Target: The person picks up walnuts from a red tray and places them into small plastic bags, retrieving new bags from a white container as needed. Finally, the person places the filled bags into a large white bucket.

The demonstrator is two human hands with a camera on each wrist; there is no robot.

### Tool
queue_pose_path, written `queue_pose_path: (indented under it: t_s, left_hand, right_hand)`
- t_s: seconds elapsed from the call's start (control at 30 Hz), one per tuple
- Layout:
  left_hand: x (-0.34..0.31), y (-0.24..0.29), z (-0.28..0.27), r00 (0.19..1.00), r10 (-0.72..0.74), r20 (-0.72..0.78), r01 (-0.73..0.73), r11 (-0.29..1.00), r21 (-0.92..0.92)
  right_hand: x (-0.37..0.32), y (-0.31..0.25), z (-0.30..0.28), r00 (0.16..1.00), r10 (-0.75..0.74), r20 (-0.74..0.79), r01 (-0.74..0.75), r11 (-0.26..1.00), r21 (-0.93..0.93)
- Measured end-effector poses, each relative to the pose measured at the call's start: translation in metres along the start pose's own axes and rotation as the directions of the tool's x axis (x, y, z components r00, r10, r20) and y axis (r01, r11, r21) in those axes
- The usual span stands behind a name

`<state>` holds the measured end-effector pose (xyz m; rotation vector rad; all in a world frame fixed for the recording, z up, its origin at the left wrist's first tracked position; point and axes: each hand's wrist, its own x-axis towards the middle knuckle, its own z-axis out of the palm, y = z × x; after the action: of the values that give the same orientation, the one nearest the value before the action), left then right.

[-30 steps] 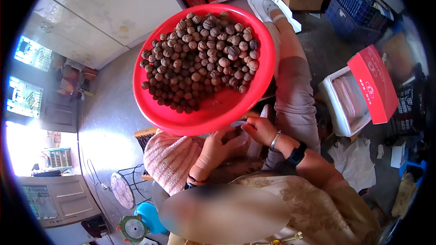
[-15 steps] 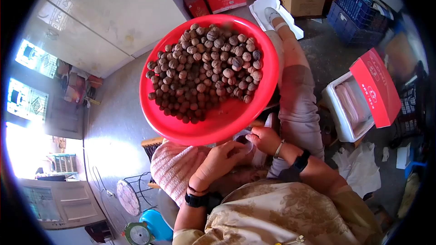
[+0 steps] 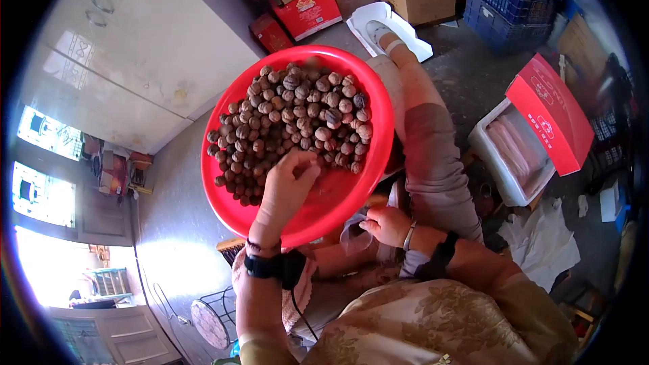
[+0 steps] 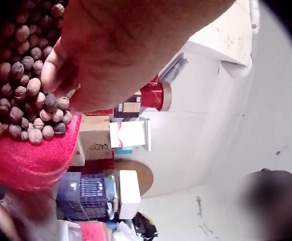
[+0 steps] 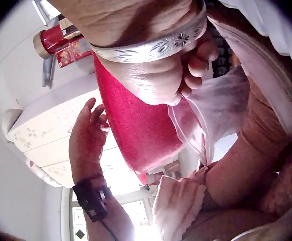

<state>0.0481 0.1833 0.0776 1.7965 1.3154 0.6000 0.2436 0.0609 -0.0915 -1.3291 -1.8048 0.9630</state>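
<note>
A round red basin (image 3: 383, 115) holds a heap of walnuts (image 3: 297, 111) and tilts over the person's lap. Reaching over its near rim, the left hand (image 3: 287, 186) hovers at the edge of the heap with loosely bent fingers. In the left wrist view its fingertips (image 4: 49, 75) come right up to the walnuts, and the palm side is hidden. Below the basin the right hand (image 3: 389, 225) pinches the edge of a clear plastic bag (image 5: 218, 108). The bag hangs between the basin and the legs.
A pink towel (image 5: 178, 206) lies over one thigh. To the right stand an open foam box (image 3: 503, 186) with a red lid (image 3: 551, 115) and a crumpled white bag (image 3: 541, 240). Cardboard boxes (image 3: 426, 0) and blue crates (image 3: 503, 20) line the back; a white cabinet (image 3: 135, 61) is at left.
The left hand has left the right hand and the plastic bag, moving forward over the basin to the walnuts. The right hand stays below the rim with the bag.
</note>
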Motion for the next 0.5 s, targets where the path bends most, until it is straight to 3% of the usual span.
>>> queue_pose_path:
  t_s: [0.1, 0.37, 0.5]
  left_hand:
    - [0.043, -0.015, 0.008, 0.976, 0.19, -0.104, -0.161, 0.958, 0.239]
    - [0.122, -0.029, 0.045, 0.982, 0.086, -0.17, -0.014, 0.922, 0.386]
    - [0.146, -0.061, 0.06, 0.952, 0.219, -0.214, -0.101, 0.884, 0.456]
  right_hand:
    - [0.0, 0.001, 0.002, 1.0, 0.006, 0.004, -0.006, 1.0, -0.008]
    - [0.002, -0.005, -0.006, 0.998, 0.037, 0.051, -0.036, 0.999, -0.019]
    - [0.003, -0.004, -0.006, 0.997, 0.053, 0.05, -0.051, 0.998, -0.031]
